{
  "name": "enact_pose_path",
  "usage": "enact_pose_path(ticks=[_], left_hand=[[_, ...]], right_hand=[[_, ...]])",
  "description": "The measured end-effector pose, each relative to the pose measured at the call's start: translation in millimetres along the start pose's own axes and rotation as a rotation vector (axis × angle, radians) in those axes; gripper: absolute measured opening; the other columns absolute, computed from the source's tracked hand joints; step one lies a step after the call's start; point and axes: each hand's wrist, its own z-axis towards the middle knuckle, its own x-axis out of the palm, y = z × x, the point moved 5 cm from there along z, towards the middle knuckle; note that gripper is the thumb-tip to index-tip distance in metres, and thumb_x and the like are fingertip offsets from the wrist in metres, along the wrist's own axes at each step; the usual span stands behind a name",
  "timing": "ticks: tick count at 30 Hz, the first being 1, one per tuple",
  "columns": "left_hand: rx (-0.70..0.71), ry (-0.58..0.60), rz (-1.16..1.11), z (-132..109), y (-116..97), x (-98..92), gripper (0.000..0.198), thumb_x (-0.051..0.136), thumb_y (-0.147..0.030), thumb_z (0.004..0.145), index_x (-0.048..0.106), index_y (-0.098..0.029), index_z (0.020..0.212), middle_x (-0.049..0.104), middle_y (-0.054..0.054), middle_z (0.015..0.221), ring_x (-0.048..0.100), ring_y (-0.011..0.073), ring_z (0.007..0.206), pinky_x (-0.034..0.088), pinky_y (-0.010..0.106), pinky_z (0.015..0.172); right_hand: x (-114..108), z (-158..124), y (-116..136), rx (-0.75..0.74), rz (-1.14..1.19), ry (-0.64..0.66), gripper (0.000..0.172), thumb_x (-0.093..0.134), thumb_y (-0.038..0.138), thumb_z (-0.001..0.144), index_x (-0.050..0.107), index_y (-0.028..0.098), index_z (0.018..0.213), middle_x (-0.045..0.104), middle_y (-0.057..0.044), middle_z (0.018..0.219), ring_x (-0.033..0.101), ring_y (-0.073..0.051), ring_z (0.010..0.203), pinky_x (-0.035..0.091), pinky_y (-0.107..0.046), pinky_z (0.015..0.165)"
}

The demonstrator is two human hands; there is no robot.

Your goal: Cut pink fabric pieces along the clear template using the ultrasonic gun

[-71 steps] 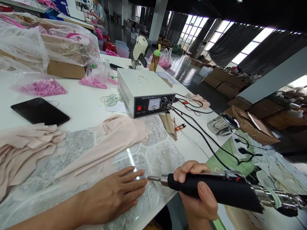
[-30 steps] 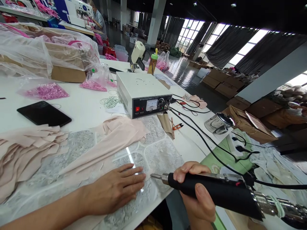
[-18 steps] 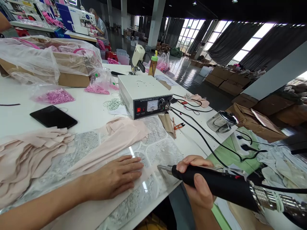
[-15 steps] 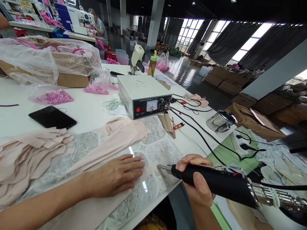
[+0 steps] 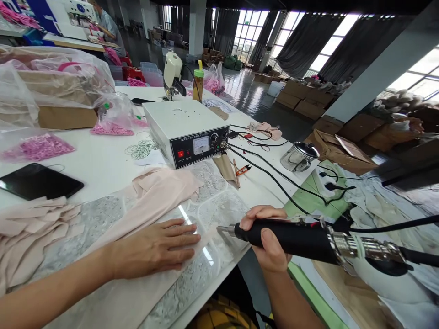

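Note:
My left hand (image 5: 156, 249) lies flat, fingers stretched out, on a pale pink fabric piece (image 5: 103, 292) spread over a grey stone-patterned mat (image 5: 164, 301). In my right hand (image 5: 270, 246) is a black ultrasonic handpiece (image 5: 288, 237), with the fingers wrapped round its barrel. Its metal tip points left and is at the fabric's right end, near my left fingertips; whether it touches cannot be told. Another pink fabric piece (image 5: 161, 187) lies bunched beyond my left hand. A stack of pink fabric pieces (image 5: 37, 228) is at the left.
A white control box (image 5: 187, 125) with a lit red switch stands behind the mat, its cables running right. Around it are orange thread snips (image 5: 243, 170), a glass mug (image 5: 299, 157), a phone (image 5: 39, 181), pink bags (image 5: 37, 146) and a bottle (image 5: 198, 84). A person (image 5: 108, 27) sits far back.
The camera view has shifted, so the scene sits further left and slightly higher. Both hands keep nearly the same place on the fabric, with the handpiece still in my right hand.

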Motion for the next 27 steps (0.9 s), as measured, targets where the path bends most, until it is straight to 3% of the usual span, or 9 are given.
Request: enact_pose_path(ticks=[8,18,27], left_hand=[[0.066,0.007,0.010,0.2,1.5,1.3,0.024,0.046,-0.021,0.109,0.068,-0.017,0.102,0.058,0.007,0.148,0.044,0.0213,0.146,0.022,0.035,0.128],[-0.027,0.021,-0.106,-4.6,0.7,3.5,0.019,0.055,-0.030,0.106,0.067,-0.017,0.114,0.059,0.008,0.147,0.047,0.0218,0.143,0.024,0.032,0.126],[0.003,0.007,-0.099,0.0,5.0,4.1,0.026,0.057,-0.035,0.105,0.064,-0.016,0.122,0.059,0.009,0.147,0.047,0.0235,0.143,0.026,0.036,0.126]], right_hand=[[2.0,0.3,-0.8,0.020,0.019,0.020,0.015,0.061,0.034,0.090,0.062,0.022,0.098,0.064,-0.003,0.089,0.064,-0.014,0.061,0.056,-0.034,0.059],[0.0,0.4,5.5,0.031,0.028,-0.062,0.019,0.061,0.038,0.086,0.063,0.023,0.096,0.062,-0.002,0.083,0.060,-0.016,0.056,0.054,-0.037,0.054],[3.0,0.2,-2.4,0.048,0.019,-0.062,0.014,0.061,0.033,0.087,0.064,0.021,0.094,0.063,-0.002,0.084,0.063,-0.015,0.058,0.055,-0.036,0.057]])
